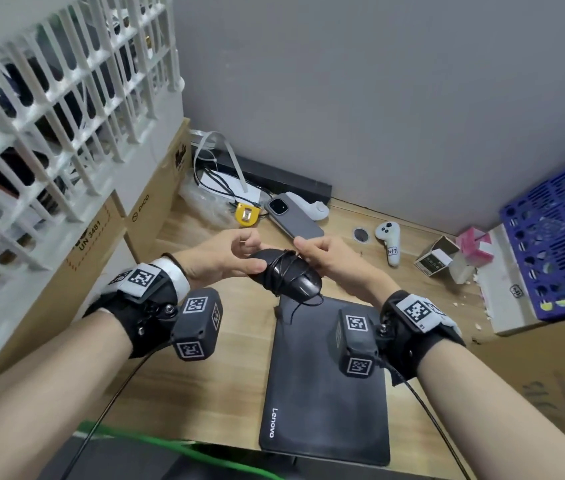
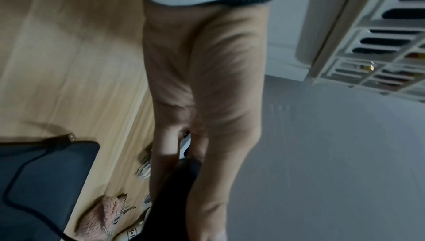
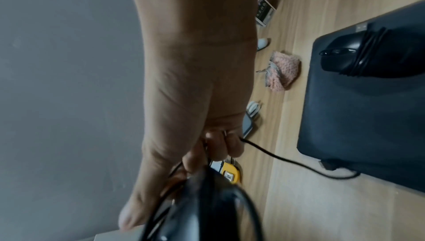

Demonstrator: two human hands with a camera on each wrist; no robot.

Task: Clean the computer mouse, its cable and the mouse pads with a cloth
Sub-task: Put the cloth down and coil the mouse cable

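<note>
Mouse: glossy black computer mouse, its thin black cable wound in loops around the body, held in the air above a black Lenovo mouse pad on the wooden desk.
Left hand: left hand curls around the mouse's far end.
Right hand: right hand pinches the cable between fingertips beside the mouse.
Cloth: pink knitted cloth lies on the desk near the pad.
Containers: white lattice crate at left, holding dark items too blurred to name; blue perforated crate at right.
</note>
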